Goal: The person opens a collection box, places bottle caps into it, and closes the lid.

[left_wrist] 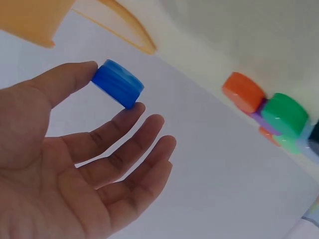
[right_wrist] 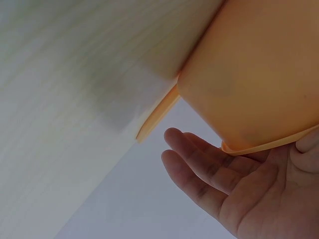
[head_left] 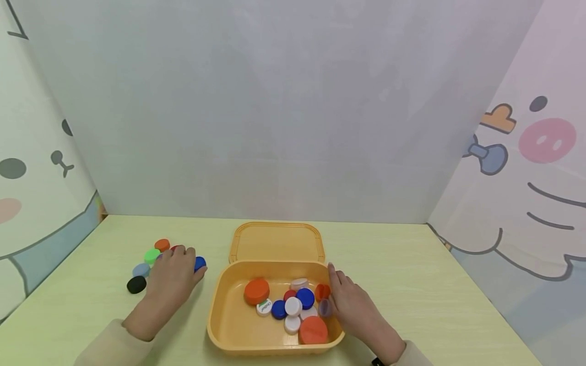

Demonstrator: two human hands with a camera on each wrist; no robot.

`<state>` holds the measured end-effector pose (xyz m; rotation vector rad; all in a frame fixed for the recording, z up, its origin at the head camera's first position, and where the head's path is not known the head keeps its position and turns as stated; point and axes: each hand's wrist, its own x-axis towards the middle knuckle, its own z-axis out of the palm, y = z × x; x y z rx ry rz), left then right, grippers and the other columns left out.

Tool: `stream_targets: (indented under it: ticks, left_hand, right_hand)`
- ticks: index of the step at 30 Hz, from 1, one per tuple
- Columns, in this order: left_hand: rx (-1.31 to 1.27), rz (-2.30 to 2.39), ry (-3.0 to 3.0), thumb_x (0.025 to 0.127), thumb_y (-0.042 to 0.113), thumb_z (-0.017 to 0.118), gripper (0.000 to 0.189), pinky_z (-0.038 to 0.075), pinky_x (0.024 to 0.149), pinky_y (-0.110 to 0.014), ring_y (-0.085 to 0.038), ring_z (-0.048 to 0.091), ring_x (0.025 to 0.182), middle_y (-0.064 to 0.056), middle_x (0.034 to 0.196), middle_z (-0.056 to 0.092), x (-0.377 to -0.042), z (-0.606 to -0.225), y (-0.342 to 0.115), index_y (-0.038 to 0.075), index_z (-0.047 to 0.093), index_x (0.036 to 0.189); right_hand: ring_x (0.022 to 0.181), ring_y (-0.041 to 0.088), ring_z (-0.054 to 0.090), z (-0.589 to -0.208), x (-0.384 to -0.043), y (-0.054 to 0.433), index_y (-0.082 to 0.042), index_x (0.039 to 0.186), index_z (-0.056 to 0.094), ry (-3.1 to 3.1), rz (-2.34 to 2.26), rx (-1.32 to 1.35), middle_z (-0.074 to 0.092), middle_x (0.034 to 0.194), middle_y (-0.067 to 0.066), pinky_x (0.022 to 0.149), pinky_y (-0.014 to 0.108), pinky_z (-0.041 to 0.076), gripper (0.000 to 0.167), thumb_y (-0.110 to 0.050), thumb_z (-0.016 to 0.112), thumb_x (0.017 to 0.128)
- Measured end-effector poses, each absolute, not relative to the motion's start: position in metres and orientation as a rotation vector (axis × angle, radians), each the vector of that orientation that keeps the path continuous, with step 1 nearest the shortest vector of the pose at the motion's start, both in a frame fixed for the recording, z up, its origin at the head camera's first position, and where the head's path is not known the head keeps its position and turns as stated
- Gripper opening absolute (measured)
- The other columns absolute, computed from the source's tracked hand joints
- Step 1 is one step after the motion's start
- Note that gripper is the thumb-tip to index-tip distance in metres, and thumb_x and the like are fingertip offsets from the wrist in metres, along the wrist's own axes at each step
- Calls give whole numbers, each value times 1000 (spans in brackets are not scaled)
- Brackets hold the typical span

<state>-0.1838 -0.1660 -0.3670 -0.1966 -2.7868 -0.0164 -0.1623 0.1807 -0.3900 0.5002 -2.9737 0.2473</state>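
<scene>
Between thumb and index finger, my left hand (head_left: 171,277) pinches a blue bottle cap (left_wrist: 118,83), lifted off the table in the left wrist view. Its other fingers are loosely bent. Just beyond that hand lie loose caps, among them an orange cap (head_left: 162,245), a green cap (head_left: 152,255), a light blue cap (head_left: 141,270) and a black cap (head_left: 136,284). My right hand (head_left: 354,307) rests against the right rim of a yellow plastic box (head_left: 231,325), its fingers loosely extended. Several white, blue, red and orange caps lie in the box, mostly toward its right side.
Behind the box lies its yellow lid (head_left: 276,241), flat on the light wood-grain table (head_left: 393,254). A grey-white backdrop (head_left: 274,112) rises at the back. Side panels with cartoon drawings (head_left: 526,178) stand left and right.
</scene>
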Motion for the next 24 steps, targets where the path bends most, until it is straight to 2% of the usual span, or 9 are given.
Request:
stream_targets:
  ticks: [7,18,24]
  left_hand:
    - [-203,-8,-2766,79,34,69,42,51,69,-45,-34,54,78,-16,80,54,-177,-351,-146,-5,58,90]
    - [-303,-18,-2843,78,39,68,45,51,63,-33,-24,49,73,-12,86,56,-170,-344,-111,0,58,98]
    - [-391,-64,-2902,77,40,69,48,52,72,-34,-23,51,77,-12,93,59,-167,-349,-88,1,59,103]
  right_hand:
    - [100,25,56,-390,-162,181,5,138,32,-2968,241,513,52,121,17,84,41,50,55,-19,50,91]
    - [97,24,56,-389,-162,180,5,137,33,-2959,232,518,53,120,16,82,40,51,54,-19,49,91]
    - [93,22,56,-389,-162,180,5,137,33,-2959,235,524,53,119,16,80,38,52,55,-18,50,91]
